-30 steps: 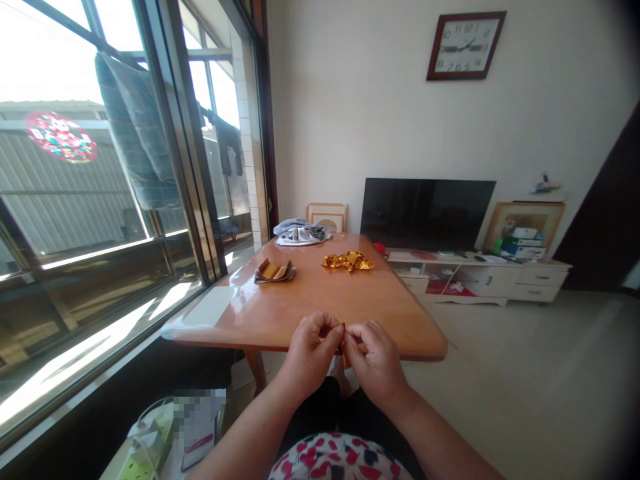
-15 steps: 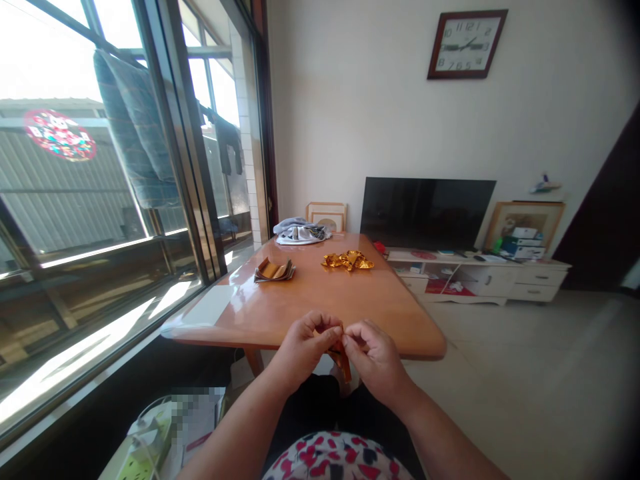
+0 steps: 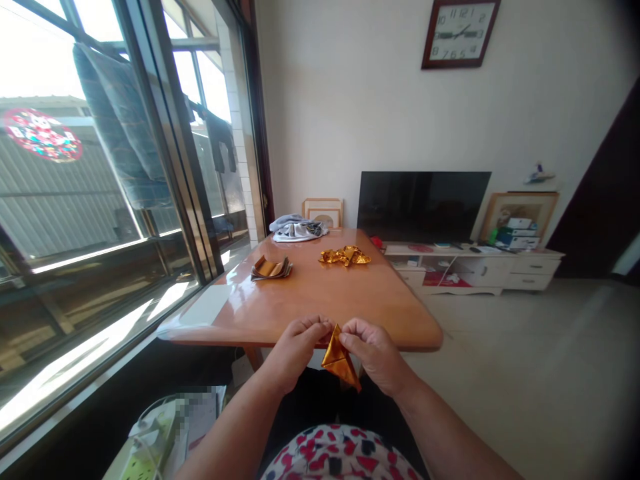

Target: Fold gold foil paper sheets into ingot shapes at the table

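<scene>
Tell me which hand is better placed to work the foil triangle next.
Probably the right hand: its fingers lie on the foil triangle, whose lower tip points its way; the left hand pinches the top.

Beyond my fingers (image 3: 310, 327) I see a wooden table (image 3: 320, 300), a sunlit window (image 3: 65, 200) to their left, a white cabinet (image 3: 475, 273) to their right, and a wall clock (image 3: 460, 33) high ahead.

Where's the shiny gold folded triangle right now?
In the head view, the gold foil triangle is pinched between the left hand and the right hand, just past the near edge of the wooden table.
</scene>
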`<action>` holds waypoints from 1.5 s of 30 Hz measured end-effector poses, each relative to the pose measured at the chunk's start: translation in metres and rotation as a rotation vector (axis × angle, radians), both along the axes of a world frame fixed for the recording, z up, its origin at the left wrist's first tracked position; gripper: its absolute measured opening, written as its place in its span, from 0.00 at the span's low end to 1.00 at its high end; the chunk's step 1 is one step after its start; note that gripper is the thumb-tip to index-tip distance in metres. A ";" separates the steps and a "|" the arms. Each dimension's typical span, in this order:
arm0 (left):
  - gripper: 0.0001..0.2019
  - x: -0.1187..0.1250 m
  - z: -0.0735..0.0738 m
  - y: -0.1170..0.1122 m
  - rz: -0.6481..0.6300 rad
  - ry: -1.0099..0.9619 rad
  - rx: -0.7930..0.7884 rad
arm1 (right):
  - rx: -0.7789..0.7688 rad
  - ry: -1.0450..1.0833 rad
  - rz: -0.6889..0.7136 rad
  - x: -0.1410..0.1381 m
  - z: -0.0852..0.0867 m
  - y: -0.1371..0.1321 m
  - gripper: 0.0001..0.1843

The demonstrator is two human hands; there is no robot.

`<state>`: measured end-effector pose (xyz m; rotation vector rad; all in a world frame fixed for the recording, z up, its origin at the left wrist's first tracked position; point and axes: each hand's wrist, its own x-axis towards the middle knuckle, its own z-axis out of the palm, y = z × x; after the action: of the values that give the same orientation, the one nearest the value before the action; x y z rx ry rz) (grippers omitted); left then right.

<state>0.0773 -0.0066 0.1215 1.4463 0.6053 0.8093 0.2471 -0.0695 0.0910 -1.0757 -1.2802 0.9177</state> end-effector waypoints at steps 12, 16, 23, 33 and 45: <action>0.14 0.007 -0.013 0.001 0.008 0.042 0.102 | -0.027 0.026 0.031 0.001 -0.005 0.001 0.16; 0.14 0.011 -0.014 -0.003 0.049 0.049 0.129 | -0.045 0.040 0.041 0.001 -0.008 0.003 0.16; 0.15 0.021 -0.026 -0.002 0.186 0.051 0.166 | -0.094 0.100 0.032 0.000 -0.010 0.008 0.17; 0.17 0.020 -0.027 0.007 0.360 -0.017 0.184 | -0.169 0.101 0.010 -0.004 0.003 0.006 0.19; 0.16 0.019 -0.016 0.005 0.438 -0.144 0.124 | -0.078 -0.020 -0.052 -0.001 0.001 0.007 0.17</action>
<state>0.0962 -0.0015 0.1052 1.3696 0.7852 1.3023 0.2460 -0.0625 0.0923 -1.1771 -1.2354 0.9258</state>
